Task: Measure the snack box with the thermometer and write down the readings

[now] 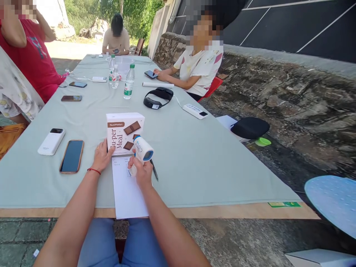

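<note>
A white NutriMotion box [122, 128] with chocolate pieces printed on it stands upright on the table. My left hand [102, 155] holds its lower left edge, thumb on the front and the other fingers along the side. In my right hand [141, 170] is a white and blue infrared thermometer [142, 149], gripped by its handle in front of the box's lower right part. Its blue-rimmed display end faces back toward me. Beneath the right hand lies a sheet of paper [129, 198] with handwriting, partly covered. A dark pen [154, 171] rests beside the paper.
Left of my hands lie a phone [71, 156] and a white power bank [52, 141]. Farther up the table [217, 163] are water bottles [129, 82], a black headset [158, 98] and another power bank [194, 111]. Several people sit around it.
</note>
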{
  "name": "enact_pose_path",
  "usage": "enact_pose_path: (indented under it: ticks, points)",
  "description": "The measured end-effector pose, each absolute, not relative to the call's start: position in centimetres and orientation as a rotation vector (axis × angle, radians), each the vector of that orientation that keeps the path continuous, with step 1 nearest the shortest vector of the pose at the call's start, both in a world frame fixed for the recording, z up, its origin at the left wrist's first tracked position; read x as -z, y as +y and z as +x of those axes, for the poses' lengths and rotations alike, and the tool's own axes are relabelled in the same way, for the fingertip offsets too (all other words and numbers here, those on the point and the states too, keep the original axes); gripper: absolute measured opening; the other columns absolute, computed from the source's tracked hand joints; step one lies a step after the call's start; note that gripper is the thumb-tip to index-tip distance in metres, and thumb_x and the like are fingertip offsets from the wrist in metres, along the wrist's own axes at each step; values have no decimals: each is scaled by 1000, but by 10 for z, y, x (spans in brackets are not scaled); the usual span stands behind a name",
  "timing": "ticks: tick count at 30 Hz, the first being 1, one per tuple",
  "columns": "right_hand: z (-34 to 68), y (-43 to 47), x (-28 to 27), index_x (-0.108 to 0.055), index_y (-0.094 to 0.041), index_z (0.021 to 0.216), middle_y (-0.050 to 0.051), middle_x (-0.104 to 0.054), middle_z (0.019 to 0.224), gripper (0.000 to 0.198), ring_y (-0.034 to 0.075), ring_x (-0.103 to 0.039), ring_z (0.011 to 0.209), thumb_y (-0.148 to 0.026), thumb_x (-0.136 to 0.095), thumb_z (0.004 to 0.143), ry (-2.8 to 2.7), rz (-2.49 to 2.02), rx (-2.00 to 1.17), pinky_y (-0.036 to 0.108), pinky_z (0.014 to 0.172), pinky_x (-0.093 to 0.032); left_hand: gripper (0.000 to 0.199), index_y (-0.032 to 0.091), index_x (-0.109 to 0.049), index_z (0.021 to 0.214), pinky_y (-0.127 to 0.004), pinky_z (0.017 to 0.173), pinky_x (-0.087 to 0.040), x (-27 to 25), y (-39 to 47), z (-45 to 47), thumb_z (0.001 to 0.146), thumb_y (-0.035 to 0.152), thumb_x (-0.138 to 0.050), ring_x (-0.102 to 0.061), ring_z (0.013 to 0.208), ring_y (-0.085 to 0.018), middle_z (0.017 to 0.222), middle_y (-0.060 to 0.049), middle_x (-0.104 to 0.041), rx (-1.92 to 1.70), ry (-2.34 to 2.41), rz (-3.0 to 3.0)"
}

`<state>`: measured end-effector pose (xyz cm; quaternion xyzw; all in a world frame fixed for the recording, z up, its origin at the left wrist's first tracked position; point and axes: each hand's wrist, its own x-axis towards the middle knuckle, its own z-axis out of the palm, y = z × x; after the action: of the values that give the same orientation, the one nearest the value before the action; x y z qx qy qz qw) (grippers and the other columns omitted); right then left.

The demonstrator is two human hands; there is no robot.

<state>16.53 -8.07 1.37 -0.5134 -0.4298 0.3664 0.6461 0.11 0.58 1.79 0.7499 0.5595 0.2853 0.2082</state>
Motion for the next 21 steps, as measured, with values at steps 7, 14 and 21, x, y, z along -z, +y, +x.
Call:
enact_pose_path:
  ticks: [7,14,21]
  points:
    - [161,-80,-17,-67,-15,99,-4,-55,54,37,17,-52,54,-45,-62,77,-896,-1056,-995,32,59,-45,54,20,-49,142,-50,104,-40,-13,8,1,100,51,-37,-55,117,-32,123,-15,-64,-871,1507,2087]
    - [157,-81,-12,-68,-17,85,-2,-56,54,27,16,-51,55,-43,-64,77,-920,-1078,-1027,31,59,-43,52,20,-51,140,-50,104,-39,-8,8,-2,100,50,-37,-54,119,-32,124,-14,-65,-903,1477,2092]
    - [156,-79,-14,-56,-21,57,1,-56,54,33,16,-51,56,-48,-61,77,-964,-1111,-972,30,58,-44,54,19,-55,136,-52,105,-39,-1,12,-3,97,55,-43,-56,118,-33,121,-15,-64,-997,1483,1995]
